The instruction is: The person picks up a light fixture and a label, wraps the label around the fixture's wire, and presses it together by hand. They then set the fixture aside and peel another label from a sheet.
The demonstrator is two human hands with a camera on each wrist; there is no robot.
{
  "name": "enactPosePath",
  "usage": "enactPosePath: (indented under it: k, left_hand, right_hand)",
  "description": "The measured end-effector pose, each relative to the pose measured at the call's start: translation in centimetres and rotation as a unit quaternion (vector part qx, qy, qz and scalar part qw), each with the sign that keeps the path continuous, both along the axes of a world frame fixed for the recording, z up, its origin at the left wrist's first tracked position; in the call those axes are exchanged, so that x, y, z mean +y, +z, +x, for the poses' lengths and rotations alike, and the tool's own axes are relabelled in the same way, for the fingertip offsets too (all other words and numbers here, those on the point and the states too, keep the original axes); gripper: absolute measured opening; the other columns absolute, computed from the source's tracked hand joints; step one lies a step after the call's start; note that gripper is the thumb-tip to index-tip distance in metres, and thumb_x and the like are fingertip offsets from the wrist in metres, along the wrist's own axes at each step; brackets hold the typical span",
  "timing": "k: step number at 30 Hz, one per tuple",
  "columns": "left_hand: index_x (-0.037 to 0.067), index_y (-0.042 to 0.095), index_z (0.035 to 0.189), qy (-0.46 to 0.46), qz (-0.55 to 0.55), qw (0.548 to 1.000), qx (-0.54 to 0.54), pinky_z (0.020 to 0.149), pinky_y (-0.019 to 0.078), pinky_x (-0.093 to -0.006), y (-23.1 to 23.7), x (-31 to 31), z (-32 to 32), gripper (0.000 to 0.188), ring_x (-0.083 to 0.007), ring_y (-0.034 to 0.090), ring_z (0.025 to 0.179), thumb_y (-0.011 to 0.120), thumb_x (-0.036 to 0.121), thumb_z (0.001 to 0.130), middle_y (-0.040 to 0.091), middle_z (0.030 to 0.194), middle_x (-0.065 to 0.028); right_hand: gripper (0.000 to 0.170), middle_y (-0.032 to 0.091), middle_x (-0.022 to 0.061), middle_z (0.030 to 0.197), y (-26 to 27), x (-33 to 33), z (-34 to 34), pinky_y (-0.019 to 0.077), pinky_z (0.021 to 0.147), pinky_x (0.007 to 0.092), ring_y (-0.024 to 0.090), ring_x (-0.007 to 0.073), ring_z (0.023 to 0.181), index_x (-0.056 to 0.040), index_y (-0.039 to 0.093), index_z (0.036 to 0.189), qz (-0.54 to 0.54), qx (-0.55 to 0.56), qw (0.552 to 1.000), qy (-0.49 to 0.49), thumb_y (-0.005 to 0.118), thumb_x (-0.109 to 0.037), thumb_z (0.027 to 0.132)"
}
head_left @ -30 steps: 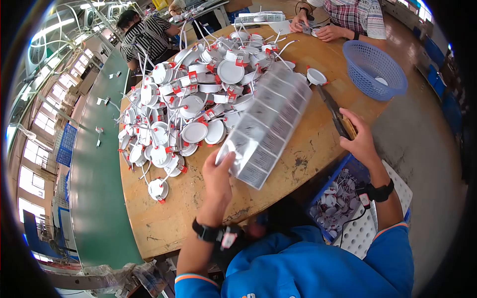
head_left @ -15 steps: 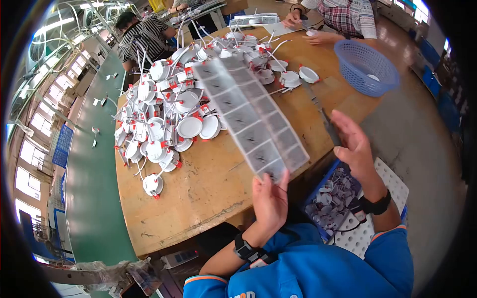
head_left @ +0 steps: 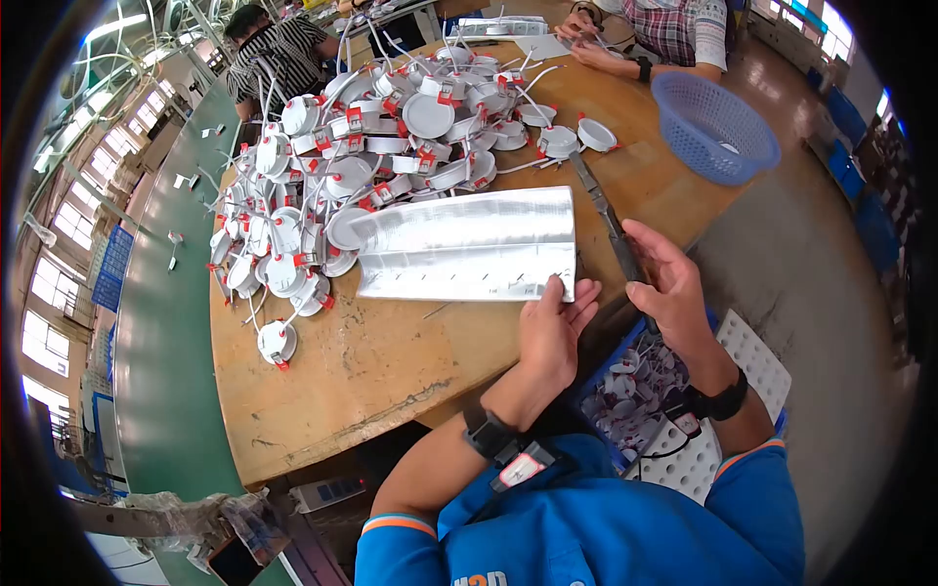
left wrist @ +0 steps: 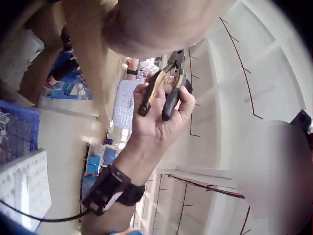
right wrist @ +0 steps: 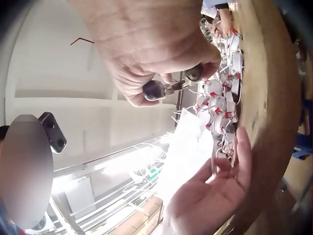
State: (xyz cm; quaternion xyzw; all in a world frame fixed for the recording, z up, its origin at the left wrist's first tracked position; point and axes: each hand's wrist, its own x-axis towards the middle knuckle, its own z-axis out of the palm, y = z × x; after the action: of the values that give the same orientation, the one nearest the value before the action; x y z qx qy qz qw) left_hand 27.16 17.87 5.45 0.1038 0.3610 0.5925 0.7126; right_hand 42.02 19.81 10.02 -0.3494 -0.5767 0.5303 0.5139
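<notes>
My left hand (head_left: 549, 342) pinches the near right corner of a shiny silver label sheet (head_left: 459, 244), thumb on top. The sheet stretches left over the table, overlapping the edge of a heap of white round downlights (head_left: 428, 115) with red clips and white cables. My right hand (head_left: 674, 298) grips a pair of pliers (head_left: 608, 220) at the right table edge, long dark jaws pointing away from me. In the left wrist view the black-and-tan handles of the pliers (left wrist: 170, 104) stand spread between thumb and fingers.
A blue plastic basket (head_left: 718, 127) stands at the table's right edge. Below it are a blue crate of small parts (head_left: 635, 391) and a white perforated board (head_left: 757, 361). Across the wooden table (head_left: 342, 391) a person works with their hands (head_left: 591, 44). A green conveyor belt (head_left: 166, 371) runs along the left.
The left hand has moved right and turned the label sheet from upright to lying sideways, pointing left. The right hand still holds the pliers, now slightly further left.
</notes>
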Motion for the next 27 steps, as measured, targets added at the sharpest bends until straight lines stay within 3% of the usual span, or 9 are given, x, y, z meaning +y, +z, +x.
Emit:
enactPosePath:
  k: [5,8,12,13,17,20,22,25,27]
  left_hand:
    - [0.003,0.046,0.110,-0.060,-0.036,0.997,0.009,0.083,0.0467,-0.0350,0.1,1.1,2.6,0.028,-0.0238,0.057,0.102,0.039,0.025,0.096,0.059,0.101,-0.0120]
    - [0.003,0.047,0.110,-0.098,-0.039,0.994,-0.018,0.085,0.0463,-0.0346,-1.5,2.1,4.2,0.029,-0.0215,0.057,0.095,0.036,0.027,0.097,0.059,0.101,-0.0110]
    - [0.003,0.047,0.110,-0.112,-0.034,0.992,-0.053,0.086,0.0452,-0.0345,-3.1,3.1,6.1,0.034,-0.0206,0.056,0.096,0.029,0.030,0.098,0.058,0.100,-0.0106]
    - [0.003,0.047,0.110,-0.114,-0.037,0.991,-0.052,0.086,0.0450,-0.0345,-3.0,3.1,6.4,0.035,-0.0206,0.056,0.097,0.028,0.030,0.098,0.058,0.101,-0.0109]
    - [0.001,0.047,0.112,-0.165,-0.029,0.984,-0.057,0.087,0.0444,-0.0345,-2.5,2.8,5.9,0.036,-0.0211,0.056,0.100,0.030,0.030,0.098,0.057,0.108,-0.0133]
    - [0.001,0.046,0.117,-0.338,-0.038,0.940,-0.005,0.088,0.0433,-0.0343,-1.9,2.1,3.1,0.038,-0.0217,0.055,0.103,0.034,0.030,0.097,0.057,0.112,-0.0148]
    - [0.000,0.045,0.122,-0.383,-0.004,0.923,0.024,0.087,0.0447,-0.0324,-1.1,0.4,0.3,0.039,-0.0215,0.057,0.101,0.039,0.029,0.096,0.059,0.109,-0.0149]
    - [0.000,0.048,0.122,-0.408,0.028,0.897,0.166,0.083,0.0471,-0.0286,1.1,-1.8,-5.0,0.037,-0.0198,0.060,0.095,0.042,0.025,0.096,0.060,0.106,-0.0136]
    - [-0.001,0.047,0.121,-0.331,0.052,0.915,0.225,0.082,0.0469,-0.0282,1.0,-3.6,-9.0,0.035,-0.0178,0.059,0.094,0.045,0.022,0.095,0.060,0.105,-0.0119]
  right_hand:
    - [0.057,0.050,0.0106,0.122,-0.3,0.7,1.1,0.0368,0.094,0.0265,0.047,0.0136,0.112,0.0023,0.046,0.125,0.070,-0.023,0.994,-0.083,0.057,0.003,0.068]
    - [0.056,0.049,0.0139,0.124,0.5,1.6,1.7,0.0354,0.096,0.0286,0.047,0.0176,0.115,0.0012,0.051,0.121,0.140,-0.155,0.974,-0.087,0.058,0.000,0.065]
    - [0.050,0.050,0.0158,0.125,-1.1,3.9,1.2,0.0358,0.097,0.0313,0.050,0.0243,0.114,0.0000,0.057,0.113,0.088,-0.231,0.968,-0.048,0.060,-0.008,0.063]
    - [0.051,0.051,0.0132,0.123,-1.3,4.7,1.1,0.0334,0.099,0.0296,0.044,0.0185,0.118,0.0014,0.056,0.114,0.052,-0.240,0.969,-0.028,0.058,-0.003,0.063]
    - [0.052,0.051,0.0150,0.122,-3.6,7.1,1.4,0.0367,0.096,0.0370,0.045,0.0320,0.110,-0.0065,0.059,0.111,0.135,-0.357,0.922,-0.068,0.064,-0.010,0.059]
    - [0.052,0.050,0.0141,0.124,-4.3,7.4,1.5,0.0372,0.095,0.0379,0.045,0.0326,0.107,-0.0102,0.060,0.111,0.195,-0.466,0.862,-0.045,0.065,-0.010,0.059]
    - [0.051,0.049,0.0124,0.126,-4.4,7.5,1.5,0.0377,0.095,0.0382,0.045,0.0327,0.105,-0.0130,0.061,0.110,0.215,-0.472,0.854,-0.035,0.064,-0.010,0.059]
    - [0.050,0.048,0.0104,0.127,-3.7,8.3,1.8,0.0371,0.096,0.0378,0.045,0.0316,0.105,-0.0133,0.061,0.110,0.226,-0.467,0.855,0.003,0.062,-0.008,0.060]
    - [0.050,0.047,0.0093,0.129,-3.2,9.0,2.0,0.0357,0.098,0.0375,0.044,0.0308,0.109,-0.0128,0.060,0.111,0.199,-0.469,0.860,0.029,0.062,-0.008,0.060]
